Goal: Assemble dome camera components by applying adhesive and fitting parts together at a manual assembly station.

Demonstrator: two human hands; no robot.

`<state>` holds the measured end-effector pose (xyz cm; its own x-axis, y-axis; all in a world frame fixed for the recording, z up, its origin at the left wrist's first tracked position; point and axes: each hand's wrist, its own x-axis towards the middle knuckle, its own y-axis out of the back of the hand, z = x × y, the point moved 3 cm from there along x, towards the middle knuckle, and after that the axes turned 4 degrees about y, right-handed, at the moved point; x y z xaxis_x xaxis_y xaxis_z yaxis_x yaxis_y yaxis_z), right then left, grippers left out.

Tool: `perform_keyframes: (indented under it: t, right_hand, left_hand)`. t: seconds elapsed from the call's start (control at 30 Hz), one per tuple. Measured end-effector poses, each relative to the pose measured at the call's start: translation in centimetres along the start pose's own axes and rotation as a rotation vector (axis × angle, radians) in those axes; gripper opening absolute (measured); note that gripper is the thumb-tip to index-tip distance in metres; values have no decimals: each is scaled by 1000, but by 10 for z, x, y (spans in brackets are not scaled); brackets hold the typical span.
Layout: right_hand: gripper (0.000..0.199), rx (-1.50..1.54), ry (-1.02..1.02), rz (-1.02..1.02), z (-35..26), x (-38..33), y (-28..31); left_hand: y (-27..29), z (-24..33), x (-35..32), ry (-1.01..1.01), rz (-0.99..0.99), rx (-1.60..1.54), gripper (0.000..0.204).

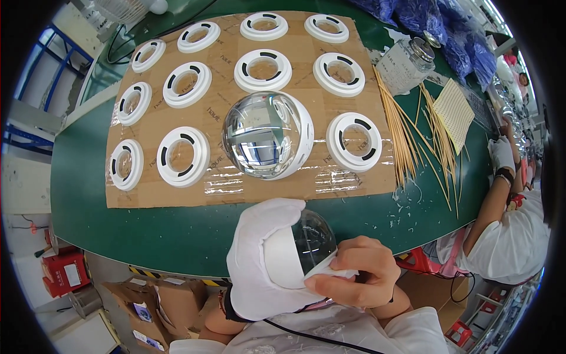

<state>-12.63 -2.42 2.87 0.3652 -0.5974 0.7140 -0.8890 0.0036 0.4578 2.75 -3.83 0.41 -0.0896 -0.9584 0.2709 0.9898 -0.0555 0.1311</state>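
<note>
My left hand (250, 262), in a white glove, is wrapped around a rounded white housing (282, 258) with a dark see-through dome (314, 241). It is held close to my body, in front of the table's near edge. My bare right hand (362, 272) pinches a white wipe (336, 272) against the rim where dome and housing meet. Beyond my hands, a large clear dome (256, 135) in a white ring sits on a cardboard sheet (265, 192). Several white rings with black curved pads, such as this one (183, 157), lie in rows around it.
Right of the cardboard lie many thin wooden sticks (396, 133), a yellow dotted sheet (454, 115) and a clear bottle (404, 65) with a metal top. Blue plastic bags (471, 47) are heaped at the back right. A co-worker's gloved hand (502, 154) is at the far right.
</note>
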Motion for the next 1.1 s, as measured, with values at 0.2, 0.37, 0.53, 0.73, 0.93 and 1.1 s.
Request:
perform_keyframes:
  t: [0.2, 0.37, 0.53, 0.73, 0.93, 1.1]
  right_hand:
    - [35, 84, 65, 112, 5, -1, -2]
    - [28, 85, 20, -3, 3, 0, 1]
    - [33, 65, 57, 98, 7, 1, -4]
    - [29, 102, 55, 40, 6, -2, 1]
    - [29, 49, -29, 22, 6, 0, 1]
    - [30, 151, 7, -12, 7, -3, 2]
  left_hand:
    - [-1, -2, 0, 11, 4, -19, 75]
    - [0, 0, 0, -8, 13, -6, 74]
    - [-2, -1, 1, 18, 30, 7, 72]
    - [-2, 2, 0, -3, 15, 28, 72]
    - [-2, 3, 2, -18, 23, 53, 72]
    - [-2, 5, 3, 8, 6, 12, 72]
